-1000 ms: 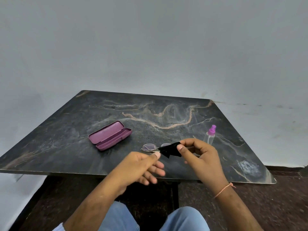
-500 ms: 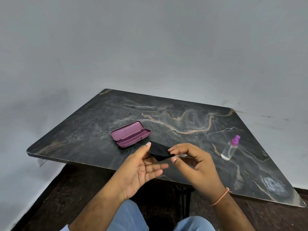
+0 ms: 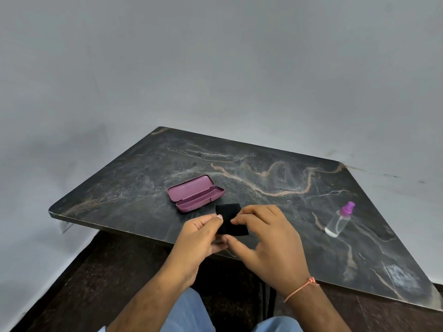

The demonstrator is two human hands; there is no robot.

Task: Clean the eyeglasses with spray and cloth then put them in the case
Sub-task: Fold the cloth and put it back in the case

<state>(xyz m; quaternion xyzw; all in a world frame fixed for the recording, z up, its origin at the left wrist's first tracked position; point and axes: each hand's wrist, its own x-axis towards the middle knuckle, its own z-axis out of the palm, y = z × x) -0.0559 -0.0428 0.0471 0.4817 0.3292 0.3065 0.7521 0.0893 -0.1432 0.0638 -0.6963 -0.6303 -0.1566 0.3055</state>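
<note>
I hold a black cloth (image 3: 230, 220) between both hands, above the near edge of the table. My left hand (image 3: 197, 239) pinches its left edge with the thumb on top. My right hand (image 3: 267, 240) pinches its right side with curled fingers. The eyeglasses are hidden behind the cloth and my fingers. Just beyond my hands, the purple glasses case (image 3: 195, 193) lies open on the table. A clear spray bottle (image 3: 338, 221) with a purple cap stands to the right, apart from my right hand.
The dark marble-patterned table (image 3: 275, 164) stands in a corner of grey walls. Its near edge runs diagonally under my hands. My knees in blue trousers (image 3: 189, 315) show below, over a dark floor.
The eyeglasses, visible a second ago beside the cloth, are now covered by it. My hands have come closer together on the cloth, and the view has turned left.
</note>
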